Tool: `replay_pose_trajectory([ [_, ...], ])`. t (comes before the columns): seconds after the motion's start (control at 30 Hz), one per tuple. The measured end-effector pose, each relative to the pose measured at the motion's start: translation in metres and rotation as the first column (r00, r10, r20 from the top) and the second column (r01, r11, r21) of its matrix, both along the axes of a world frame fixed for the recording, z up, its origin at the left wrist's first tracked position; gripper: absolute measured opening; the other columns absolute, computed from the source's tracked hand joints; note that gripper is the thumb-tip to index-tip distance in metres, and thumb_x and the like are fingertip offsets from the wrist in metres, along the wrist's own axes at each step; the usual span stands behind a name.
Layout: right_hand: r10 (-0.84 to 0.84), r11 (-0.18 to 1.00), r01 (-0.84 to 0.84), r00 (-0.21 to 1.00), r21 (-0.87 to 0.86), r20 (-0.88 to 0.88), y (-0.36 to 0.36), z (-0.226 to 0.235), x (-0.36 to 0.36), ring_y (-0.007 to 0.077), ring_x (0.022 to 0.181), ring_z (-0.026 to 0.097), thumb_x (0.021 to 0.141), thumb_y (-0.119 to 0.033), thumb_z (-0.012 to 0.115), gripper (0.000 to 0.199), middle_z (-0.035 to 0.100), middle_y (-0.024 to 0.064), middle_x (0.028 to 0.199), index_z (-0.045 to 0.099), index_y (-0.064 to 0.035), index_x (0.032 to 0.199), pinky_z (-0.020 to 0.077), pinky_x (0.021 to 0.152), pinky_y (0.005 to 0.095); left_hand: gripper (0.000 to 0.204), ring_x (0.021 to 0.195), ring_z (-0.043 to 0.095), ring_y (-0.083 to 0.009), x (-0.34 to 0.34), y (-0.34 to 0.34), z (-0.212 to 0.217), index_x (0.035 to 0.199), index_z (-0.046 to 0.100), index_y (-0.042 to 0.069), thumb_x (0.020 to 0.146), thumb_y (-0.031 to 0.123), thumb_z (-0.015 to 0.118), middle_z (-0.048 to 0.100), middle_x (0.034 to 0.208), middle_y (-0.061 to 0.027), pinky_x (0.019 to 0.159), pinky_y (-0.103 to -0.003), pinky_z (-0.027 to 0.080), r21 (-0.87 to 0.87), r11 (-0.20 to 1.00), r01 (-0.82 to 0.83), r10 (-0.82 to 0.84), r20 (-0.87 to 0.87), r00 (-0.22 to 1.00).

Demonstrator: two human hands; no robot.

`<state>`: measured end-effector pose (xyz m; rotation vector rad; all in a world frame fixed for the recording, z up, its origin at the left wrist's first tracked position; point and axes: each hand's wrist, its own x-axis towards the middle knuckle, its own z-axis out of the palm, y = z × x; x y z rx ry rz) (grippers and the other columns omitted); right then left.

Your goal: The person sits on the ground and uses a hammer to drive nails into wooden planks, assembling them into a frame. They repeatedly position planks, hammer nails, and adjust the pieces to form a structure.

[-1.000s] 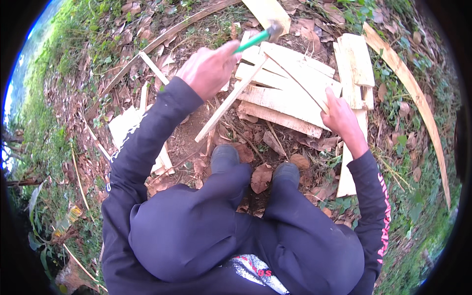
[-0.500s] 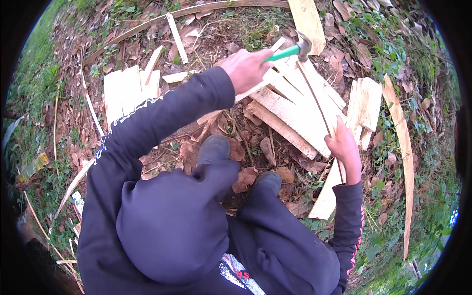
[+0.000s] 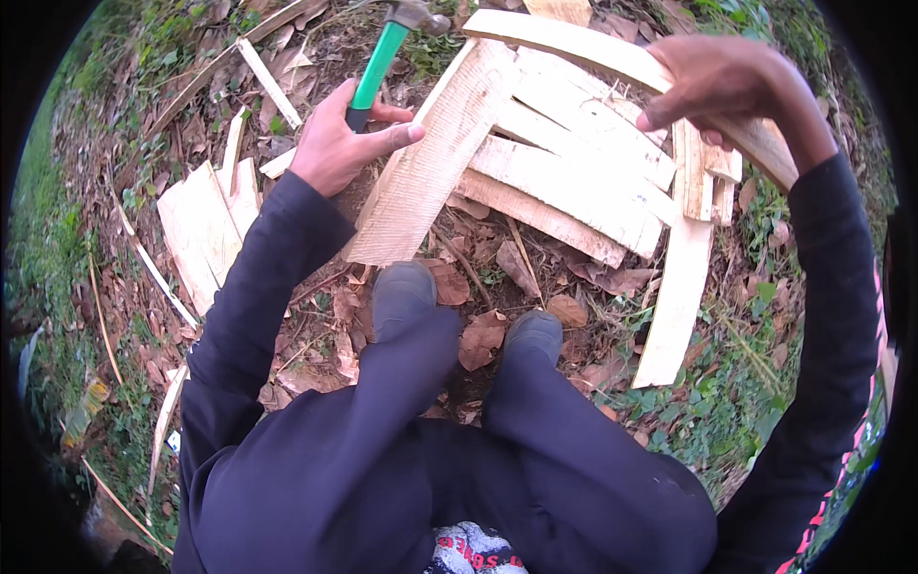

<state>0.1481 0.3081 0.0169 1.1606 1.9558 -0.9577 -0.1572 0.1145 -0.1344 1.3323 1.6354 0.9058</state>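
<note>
My left hand (image 3: 342, 143) grips the green handle of a hammer (image 3: 381, 55), whose metal head points up near the top edge. A broad pale plank (image 3: 435, 158) lies right beside that hand. My right hand (image 3: 729, 84) rests on a long curved wooden slat (image 3: 612, 57) at the upper right, fingers curled over it. Beneath lies a stack of rough pale wooden boards (image 3: 574, 182) on leaf-strewn ground. My two dark shoes (image 3: 406, 297) stand just in front of the boards.
More split boards (image 3: 206, 234) lie on the left among dry leaves. A narrow slat (image 3: 677, 306) lies at the right next to green weeds. Thin sticks and long strips (image 3: 229, 67) lie across the upper left. Grass borders the left side.
The view has tipped closer to the boards. My left hand with the hammer rose toward the top. My right hand moved from the boards' lower right edge up onto the curved slat.
</note>
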Motion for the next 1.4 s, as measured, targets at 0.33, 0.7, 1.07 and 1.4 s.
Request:
replay_pose_trajectory([
  [0.33, -0.043, 0.997, 0.049, 0.994, -0.057, 0.101, -0.003, 0.042, -0.011, 0.0129, 0.079, 0.064, 0.094, -0.037, 0.066, 0.054, 0.069, 0.0111, 0.098, 0.055, -0.0046, 0.136, 0.0524, 0.073, 0.0274, 0.042, 0.076, 0.057, -0.0102, 0.03, -0.009, -0.03, 0.096, 0.053, 0.005, 0.075, 0.013, 0.088, 0.059, 0.09, -0.0032, 0.07, -0.025, 0.05, -0.116, 0.983, -0.14, 0.161, 0.196, 0.967],
  [0.7, 0.168, 0.743, 0.25, 0.828, 0.62, -0.535, -0.169, 0.209, 0.069, 0.0298, 0.067, 0.061, 0.081, -0.017, 0.08, 0.029, 0.061, 0.0122, 0.078, 0.057, -0.0024, 0.091, 0.0466, 0.061, 0.0394, 0.042, 0.054, 0.038, -0.0006, 0.043, -0.038, 0.202, 0.086, 0.042, 0.01, 0.078, 0.001, 0.082, 0.066, 0.114, -0.02, 0.05, -0.018, 0.038, 0.741, 0.639, -0.205, 0.225, 0.075, 0.972],
  [1.07, 0.429, 0.549, 0.352, 0.66, 0.758, -0.617, -0.19, 0.163, 0.084, 0.0354, 0.076, 0.062, 0.078, 0.006, 0.067, 0.031, 0.062, 0.0163, 0.089, 0.051, -0.0018, 0.104, 0.0506, 0.066, 0.041, 0.037, 0.06, 0.061, -0.0132, 0.027, -0.028, 0.238, 0.078, 0.045, 0.006, 0.076, 0.003, 0.081, 0.069, 0.116, -0.0184, 0.051, -0.029, 0.049, 0.909, 0.418, -0.002, 0.214, -0.096, 0.972],
  [1.4, 0.42, 0.455, 0.239, 0.792, 0.858, -0.444, -0.216, 0.213, 0.051, 0.0331, 0.07, 0.062, 0.071, 0.01, 0.071, 0.034, 0.06, 0.0145, 0.084, 0.051, -0.0015, 0.096, 0.0483, 0.06, 0.0401, 0.035, 0.097, 0.07, -0.0279, 0.024, -0.008, 0.195, 0.079, 0.044, 0.006, 0.078, 0.005, 0.079, 0.066, 0.121, -0.0223, 0.073, -0.033, 0.055, 0.878, 0.459, -0.134, 0.166, 0.064, 0.984],
])
